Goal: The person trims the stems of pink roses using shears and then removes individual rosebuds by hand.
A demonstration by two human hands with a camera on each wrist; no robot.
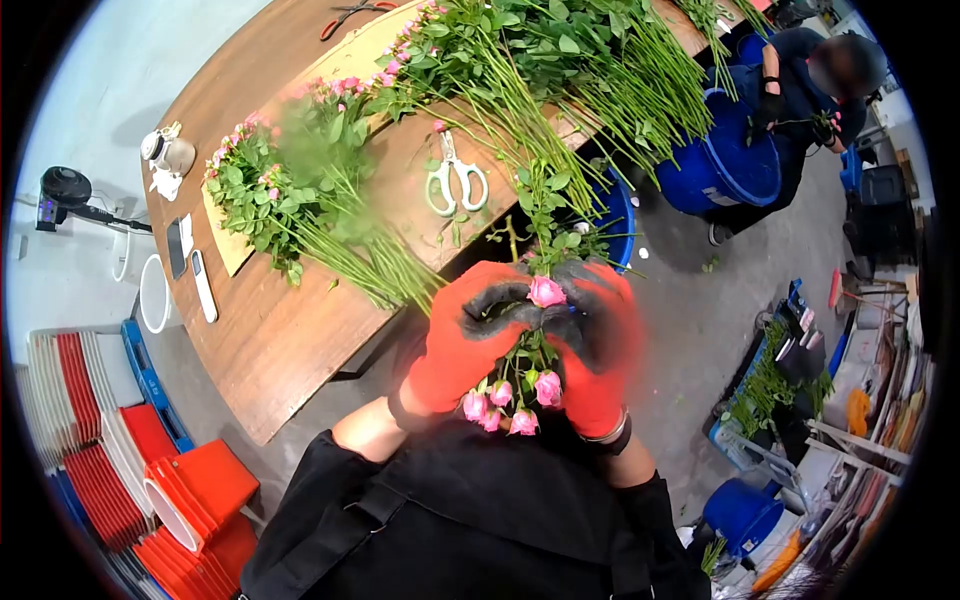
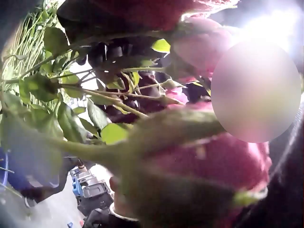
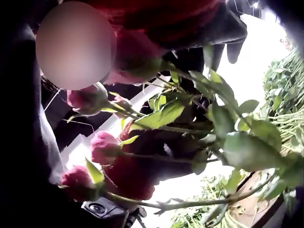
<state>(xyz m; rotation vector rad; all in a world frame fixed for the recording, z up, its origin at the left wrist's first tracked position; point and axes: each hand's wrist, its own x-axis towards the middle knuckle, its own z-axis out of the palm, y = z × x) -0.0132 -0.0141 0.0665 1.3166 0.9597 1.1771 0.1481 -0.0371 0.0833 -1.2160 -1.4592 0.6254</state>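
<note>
I'm seeing the left grip (image 1: 465, 330) and the right grip (image 1: 600, 345), both in red-and-black gloves, working close together on the near side of the white-handled scissors (image 1: 451, 165). The left grip is curling its fingers around the leafy stems of the pink roses (image 1: 546, 389), barely open. The right grip is closing around the same stems from the other side, and its fingers are overlapping the leaves; I'm not able to tell exactly where each fingertip is touching. One rose bloom (image 1: 546, 291) is showing between the two, and the other heads are hanging below them, near the black clothing. Wrist views are showing blooms and leaves up close, mostly hiding the fingers.

The scissors are lying on the wooden counter (image 1: 270, 350). A flower bundle (image 1: 245, 190) is resting to their left, and a larger pile of green stems (image 1: 640, 90) is spreading to their right. Red-handled cutters (image 1: 350, 10) are lying beyond them. A blue bucket (image 1: 700, 175) is standing well to their right, beside another person (image 1: 800, 100) wearing black gloves.
</note>
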